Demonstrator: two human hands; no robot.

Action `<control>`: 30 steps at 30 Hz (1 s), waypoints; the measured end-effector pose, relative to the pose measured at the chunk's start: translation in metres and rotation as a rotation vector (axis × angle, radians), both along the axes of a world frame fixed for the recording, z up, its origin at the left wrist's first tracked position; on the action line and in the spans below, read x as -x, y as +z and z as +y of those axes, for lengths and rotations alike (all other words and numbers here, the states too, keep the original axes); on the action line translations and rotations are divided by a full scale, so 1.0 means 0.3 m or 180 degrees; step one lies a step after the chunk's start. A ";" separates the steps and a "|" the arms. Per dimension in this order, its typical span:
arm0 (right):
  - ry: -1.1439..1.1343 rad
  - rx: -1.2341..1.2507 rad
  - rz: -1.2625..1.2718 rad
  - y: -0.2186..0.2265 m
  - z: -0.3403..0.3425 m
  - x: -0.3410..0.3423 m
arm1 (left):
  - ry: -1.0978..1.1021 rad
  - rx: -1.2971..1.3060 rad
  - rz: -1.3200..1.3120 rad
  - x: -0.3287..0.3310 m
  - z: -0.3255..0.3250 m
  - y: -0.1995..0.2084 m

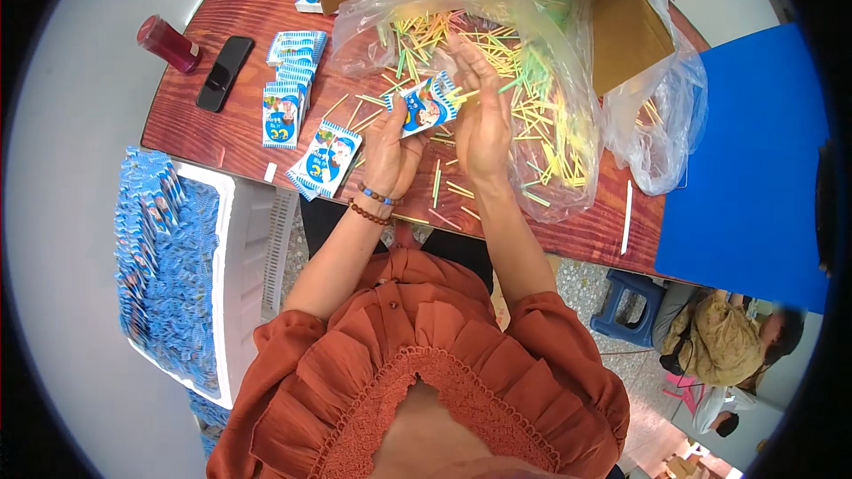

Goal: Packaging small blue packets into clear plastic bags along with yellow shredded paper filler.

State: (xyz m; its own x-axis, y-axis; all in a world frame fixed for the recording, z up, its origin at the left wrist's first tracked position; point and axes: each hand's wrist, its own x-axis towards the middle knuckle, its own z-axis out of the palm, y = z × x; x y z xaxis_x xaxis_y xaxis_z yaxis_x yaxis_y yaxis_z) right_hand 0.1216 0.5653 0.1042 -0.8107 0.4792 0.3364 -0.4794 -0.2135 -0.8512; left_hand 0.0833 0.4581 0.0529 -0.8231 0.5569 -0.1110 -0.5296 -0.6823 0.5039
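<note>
Reddish wooden table (240, 137), lit from above; I see it from the head view. Left hand (390, 155) has its grip pinched on a small blue-and-white sachet (424, 105), held above the table edge. Right hand (484, 120) stands just beside it, fingers (463, 58) loosely spread, touching the sachet's far side; thin coloured sticks (541, 137) lie under it.

Risk, my judgement: the sachet could slip from so light a pinch, or the right wrist could scatter sticks off the edge.

Around: clear plastic bag (550, 53) spilling from a cardboard box (621, 27), stacked sachets (288, 80), black phone (224, 73), red bottle (169, 43). The bag's folds crowd the right hand.
</note>
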 end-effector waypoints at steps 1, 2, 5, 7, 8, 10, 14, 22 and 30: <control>-0.0118 -0.0090 0.0129 -0.006 0.012 0.011 | 0.0008 -0.0011 0.0000 0.001 0.000 0.000; -0.0235 -0.0182 0.0259 -0.009 0.020 0.017 | 0.0002 -0.0034 0.0023 0.001 0.001 0.000; -0.0320 -0.1179 -0.0175 0.021 0.026 0.018 | 0.0041 0.0010 0.0000 -0.004 0.004 0.010; -0.0096 -0.1219 -0.0424 0.012 0.019 0.013 | 0.0105 0.0038 -0.0022 0.001 -0.002 0.013; 0.0119 -0.1248 -0.0677 0.009 0.013 0.009 | 0.0099 -0.0017 0.0059 0.008 -0.007 0.012; 0.0310 -0.1044 -0.0744 0.029 -0.001 0.004 | 0.0113 -0.0081 0.0130 0.015 -0.015 0.010; 0.0362 -0.0996 -0.0515 0.031 0.007 0.023 | 0.0112 -0.0147 -0.0008 0.016 -0.018 0.017; 0.0532 -0.1319 -0.0754 0.042 0.024 0.024 | 0.0225 -0.0432 -0.0318 0.062 -0.048 -0.010; 0.0023 -0.2103 -0.0808 0.030 0.001 0.054 | 0.0082 -0.0961 -0.0157 0.105 -0.076 -0.022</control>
State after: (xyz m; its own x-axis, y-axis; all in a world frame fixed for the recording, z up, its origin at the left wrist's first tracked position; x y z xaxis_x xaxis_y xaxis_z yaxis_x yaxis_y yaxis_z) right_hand 0.1056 0.5655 0.1131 -0.9049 0.2343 0.3552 -0.2496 0.3839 -0.8890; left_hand 0.0519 0.4352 0.0462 -0.8352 0.5497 0.0161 -0.5289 -0.8109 0.2503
